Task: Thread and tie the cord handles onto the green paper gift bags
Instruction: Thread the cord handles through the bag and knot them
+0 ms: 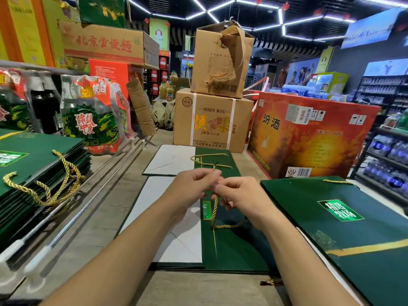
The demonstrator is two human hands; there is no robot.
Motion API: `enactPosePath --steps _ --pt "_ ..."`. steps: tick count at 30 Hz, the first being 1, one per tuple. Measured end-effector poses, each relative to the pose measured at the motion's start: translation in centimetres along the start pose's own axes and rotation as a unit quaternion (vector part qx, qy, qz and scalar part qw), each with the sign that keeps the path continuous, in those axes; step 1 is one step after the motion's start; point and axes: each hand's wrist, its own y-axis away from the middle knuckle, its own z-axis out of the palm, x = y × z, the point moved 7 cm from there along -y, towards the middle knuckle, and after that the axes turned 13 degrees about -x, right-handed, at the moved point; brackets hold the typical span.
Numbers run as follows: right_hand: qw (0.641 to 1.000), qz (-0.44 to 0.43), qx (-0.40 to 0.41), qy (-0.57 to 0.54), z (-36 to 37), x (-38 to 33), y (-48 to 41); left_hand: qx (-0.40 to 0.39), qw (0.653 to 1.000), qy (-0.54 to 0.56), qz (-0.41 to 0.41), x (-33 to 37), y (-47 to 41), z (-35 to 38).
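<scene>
A: What's the biggest thing to handle here?

B: The green paper bags. A stack of corded bags (33, 155) sits well to the left of the hands, and a flat bag (331, 217) lies just to their right. The working bag (229, 246) lies flat directly beneath both hands. I judge it light and stiff along its folds. It will crease easily, so it is better pressed flat than gripped.

A: And the handle itself?

B: The gold cord (216, 202) is a twisted rope, soft and limp, and probably a little slick. It rises from the working bag up between the hands, and a loop trails on the bag below the right wrist.

A: What are the hands doing?

B: Both are closed on the cord. The left hand (189, 186) pinches it near its upper end, and the right hand (240, 195) pinches it just below, with the fingertips almost touching.

A: Where's the best hold?

B: Close to the tip, I'd say. A limp cord buckles if held far back, and the twist may fray. I cannot see the hole or any knot.
</scene>
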Motion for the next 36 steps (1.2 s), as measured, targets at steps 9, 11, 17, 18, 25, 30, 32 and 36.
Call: enactPosePath --steps 9,11,17,18,25,30,32,36 --pt "0.992 -0.052 0.106 -0.051 -2.9 -0.6 0.5 0.069 0.99 -0.118 0.043 0.5 0.4 -0.9" --pt "0.992 -0.071 0.093 -0.036 -2.6 -0.9 0.6 0.05 0.985 -0.161 0.043 0.5 0.4 -0.3" --pt "0.993 -0.081 0.078 0.031 -2.4 -0.7 0.4 0.022 0.986 -0.157 0.046 0.5 0.6 0.2" --pt "0.993 -0.078 0.076 0.039 -2.3 -0.7 0.5 0.024 0.989 -0.141 0.049 0.4 0.6 0.1" --pt "0.971 0.069 0.207 0.092 -6.5 1.8 1.1 0.054 0.991 -0.122 0.013 -0.7 0.5 -0.7" --pt "0.947 0.221 0.162 0.167 -6.0 4.1 1.1 0.058 0.99 -0.118 -0.042 -2.2 0.3 -1.1" --pt "0.951 0.221 0.171 0.129 -6.1 4.0 1.0 0.058 0.989 -0.121 -0.056 -2.6 0.4 -1.3" --pt "0.95 0.22 0.221 0.016 -7.1 4.9 1.1 0.076 0.986 -0.126 -0.077 -3.4 0.3 -2.1"
